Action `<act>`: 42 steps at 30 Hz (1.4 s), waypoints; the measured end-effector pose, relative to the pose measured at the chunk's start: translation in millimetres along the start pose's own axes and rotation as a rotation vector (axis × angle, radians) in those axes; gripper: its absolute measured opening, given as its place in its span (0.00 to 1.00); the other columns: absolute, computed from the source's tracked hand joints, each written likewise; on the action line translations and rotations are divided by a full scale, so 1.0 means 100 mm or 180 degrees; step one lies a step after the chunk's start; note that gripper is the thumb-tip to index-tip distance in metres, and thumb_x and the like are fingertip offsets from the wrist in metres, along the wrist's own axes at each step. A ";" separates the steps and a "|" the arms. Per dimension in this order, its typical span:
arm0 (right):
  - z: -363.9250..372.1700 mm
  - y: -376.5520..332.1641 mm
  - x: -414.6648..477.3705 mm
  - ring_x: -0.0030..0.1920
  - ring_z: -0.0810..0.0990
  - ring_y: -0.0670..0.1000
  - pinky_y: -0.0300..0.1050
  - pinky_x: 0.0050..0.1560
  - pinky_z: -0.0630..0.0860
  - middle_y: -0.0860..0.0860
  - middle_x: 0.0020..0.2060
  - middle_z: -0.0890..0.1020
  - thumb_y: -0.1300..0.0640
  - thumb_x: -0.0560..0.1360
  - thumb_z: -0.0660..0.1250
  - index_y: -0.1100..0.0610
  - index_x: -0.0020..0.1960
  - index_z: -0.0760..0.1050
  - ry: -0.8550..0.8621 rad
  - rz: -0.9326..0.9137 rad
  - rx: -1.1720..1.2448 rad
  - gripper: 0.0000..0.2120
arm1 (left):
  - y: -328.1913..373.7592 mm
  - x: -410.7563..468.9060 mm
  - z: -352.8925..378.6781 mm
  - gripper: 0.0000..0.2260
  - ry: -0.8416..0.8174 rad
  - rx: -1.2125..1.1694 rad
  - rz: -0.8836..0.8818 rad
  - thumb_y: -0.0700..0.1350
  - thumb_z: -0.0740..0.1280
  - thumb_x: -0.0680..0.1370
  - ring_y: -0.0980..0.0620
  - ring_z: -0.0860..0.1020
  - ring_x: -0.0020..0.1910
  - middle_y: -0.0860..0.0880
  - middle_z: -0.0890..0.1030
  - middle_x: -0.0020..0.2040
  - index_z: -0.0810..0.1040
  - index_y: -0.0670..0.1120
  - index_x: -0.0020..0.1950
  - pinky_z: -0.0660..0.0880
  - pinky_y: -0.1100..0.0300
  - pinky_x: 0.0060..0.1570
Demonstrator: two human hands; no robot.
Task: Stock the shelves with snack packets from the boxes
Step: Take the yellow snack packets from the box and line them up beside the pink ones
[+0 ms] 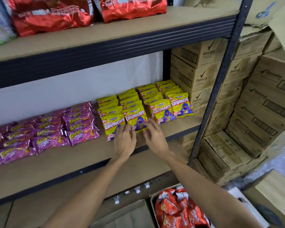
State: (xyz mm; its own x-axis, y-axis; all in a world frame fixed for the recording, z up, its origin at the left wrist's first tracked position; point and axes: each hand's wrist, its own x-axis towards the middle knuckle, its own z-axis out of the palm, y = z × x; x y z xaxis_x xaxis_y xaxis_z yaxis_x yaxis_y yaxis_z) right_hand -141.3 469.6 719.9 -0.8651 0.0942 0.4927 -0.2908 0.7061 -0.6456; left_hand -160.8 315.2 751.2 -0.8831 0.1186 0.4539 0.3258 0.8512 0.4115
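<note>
Head view: left hand, right hand at glossy rectangular yellow packet.

A dark blue-grey metal shelving frame carries pale brown particleboard shelf boards, one high and one at mid height, each edged by a dark rail. Behind the middle level stands a plain white wall panel, softly and evenly lit. To the right, beyond the upright, brown printed cardboard cartons are stacked tight together.
</note>
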 end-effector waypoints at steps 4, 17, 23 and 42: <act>0.28 -0.34 -0.21 0.62 0.77 0.50 0.47 0.61 0.78 0.53 0.64 0.76 0.57 0.80 0.63 0.57 0.64 0.76 0.0042 -0.0208 0.0127 0.14 | -0.38 -0.34 -0.24 0.09 0.0015 0.0011 0.0213 0.46 0.60 0.82 0.48 0.77 0.50 0.48 0.80 0.50 0.79 0.45 0.50 0.76 0.51 0.47; 1.25 -1.40 -1.17 0.52 0.78 0.51 0.42 0.57 0.73 0.53 0.50 0.81 0.64 0.75 0.63 0.60 0.53 0.81 0.0106 -0.0348 0.0003 0.11 | -1.60 -1.39 -0.97 0.10 0.0173 0.0442 0.0638 0.46 0.60 0.80 0.47 0.72 0.44 0.49 0.77 0.44 0.79 0.45 0.45 0.67 0.51 0.43; 1.67 -1.52 -1.89 0.49 0.78 0.52 0.46 0.51 0.77 0.52 0.48 0.81 0.62 0.77 0.61 0.60 0.54 0.81 -0.0491 -0.0089 0.0006 0.11 | -1.98 -2.10 -1.05 0.13 -0.0329 0.0197 0.0285 0.47 0.57 0.81 0.47 0.74 0.42 0.50 0.78 0.42 0.78 0.47 0.42 0.68 0.51 0.40; 2.42 -0.98 -3.13 0.50 0.82 0.50 0.51 0.54 0.81 0.50 0.54 0.81 0.43 0.78 0.49 0.51 0.58 0.78 -0.2179 0.1156 -0.0430 0.23 | -2.73 -3.15 -0.29 0.12 -0.2173 -0.0194 -0.0826 0.45 0.56 0.84 0.43 0.79 0.56 0.44 0.83 0.53 0.78 0.45 0.60 0.70 0.53 0.53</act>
State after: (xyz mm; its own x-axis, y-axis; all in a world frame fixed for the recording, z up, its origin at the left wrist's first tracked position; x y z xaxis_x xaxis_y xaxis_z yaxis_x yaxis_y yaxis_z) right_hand 59.4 201.0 487.9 -0.9686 -0.0869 -0.2330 0.0727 0.7972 -0.5993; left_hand 38.0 30.4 519.0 -0.9416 0.2262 -0.2496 0.0782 0.8676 0.4911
